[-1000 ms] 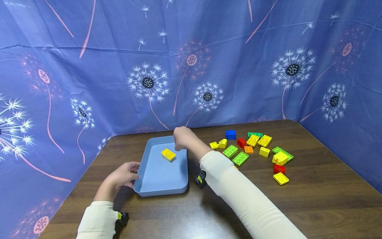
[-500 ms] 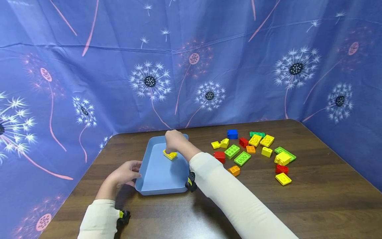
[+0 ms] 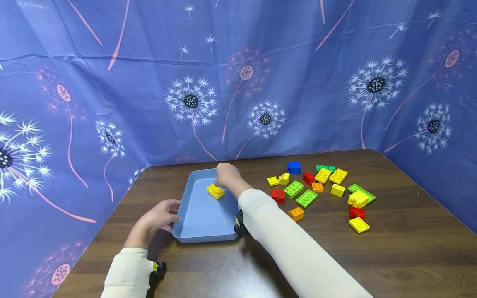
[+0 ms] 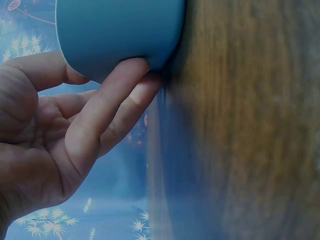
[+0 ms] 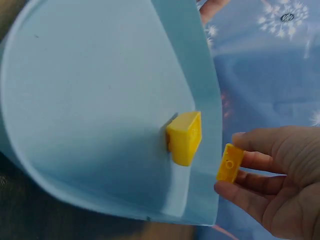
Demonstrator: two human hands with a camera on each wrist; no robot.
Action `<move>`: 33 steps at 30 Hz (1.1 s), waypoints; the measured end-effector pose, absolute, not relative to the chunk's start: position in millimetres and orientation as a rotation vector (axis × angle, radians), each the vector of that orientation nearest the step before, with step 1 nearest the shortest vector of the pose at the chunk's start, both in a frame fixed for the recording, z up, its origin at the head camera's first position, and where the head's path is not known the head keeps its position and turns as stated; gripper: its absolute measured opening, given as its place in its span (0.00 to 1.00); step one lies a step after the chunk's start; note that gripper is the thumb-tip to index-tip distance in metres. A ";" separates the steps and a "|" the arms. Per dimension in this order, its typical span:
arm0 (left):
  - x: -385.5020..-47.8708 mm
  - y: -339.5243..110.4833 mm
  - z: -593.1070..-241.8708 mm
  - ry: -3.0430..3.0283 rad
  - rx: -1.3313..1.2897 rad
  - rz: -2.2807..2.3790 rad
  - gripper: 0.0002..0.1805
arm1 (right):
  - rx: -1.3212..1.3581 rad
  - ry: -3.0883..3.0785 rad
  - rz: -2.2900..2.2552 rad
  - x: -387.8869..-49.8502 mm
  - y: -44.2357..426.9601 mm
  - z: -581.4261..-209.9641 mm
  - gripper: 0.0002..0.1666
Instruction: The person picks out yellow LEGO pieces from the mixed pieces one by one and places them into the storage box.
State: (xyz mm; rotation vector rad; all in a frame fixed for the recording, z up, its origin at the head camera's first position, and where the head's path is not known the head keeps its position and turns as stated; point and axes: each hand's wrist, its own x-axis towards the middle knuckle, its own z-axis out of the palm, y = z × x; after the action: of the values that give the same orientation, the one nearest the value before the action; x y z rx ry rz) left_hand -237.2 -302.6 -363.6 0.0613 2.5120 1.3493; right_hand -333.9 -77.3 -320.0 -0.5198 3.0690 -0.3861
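A light blue tray (image 3: 206, 219) lies on the wooden table with a yellow toy brick (image 3: 215, 191) inside, toward its far half. My left hand (image 3: 160, 215) grips the tray's near left side; in the left wrist view its thumb is at the rim and its fingers press the outer wall. Over the tray's far right part is my right hand (image 3: 227, 176). Between thumb and fingers it pinches a small yellow toy brick (image 5: 229, 164), seen in the right wrist view but hidden in the head view.
Right of the tray, several loose bricks are spread over the table (image 3: 298, 256), among them a blue brick (image 3: 294, 167), a red brick (image 3: 277, 196), an orange brick (image 3: 296, 214) and a green brick (image 3: 294, 189). A blue patterned cloth (image 3: 149, 103) hangs behind.
My right hand moved left over the tray, partly covering the yellow brick there, then shifted slightly back right. The left hand keeps its hold on the tray. The head view has turned a little left.
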 end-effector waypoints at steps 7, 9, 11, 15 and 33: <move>-240.2 -298.6 -364.2 2.516 0.070 1.344 0.31 | -0.414 3.056 -0.406 -339.9 -74.0 -325.4 0.14; -240.4 -298.0 -363.1 2.511 0.081 1.343 0.31 | -0.401 3.057 -0.417 -341.2 -72.8 -325.8 0.14; -240.0 -297.3 -361.8 2.509 0.079 1.347 0.31 | -0.394 3.061 -0.433 -342.2 -71.2 -326.3 0.14; -239.5 -297.2 -359.8 2.506 0.088 1.344 0.31 | -0.384 3.059 -0.465 -343.5 -67.9 -327.2 0.13; -238.1 -301.2 -360.3 2.496 0.043 1.339 0.31 | -0.400 3.052 -0.517 -340.5 -54.7 -319.3 0.08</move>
State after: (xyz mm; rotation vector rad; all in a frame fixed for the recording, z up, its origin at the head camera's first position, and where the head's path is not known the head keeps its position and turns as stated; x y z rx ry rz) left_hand -238.1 -301.2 -360.3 0.0429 2.4960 1.3392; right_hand -340.5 -54.7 -319.3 -0.4004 3.0519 -0.5172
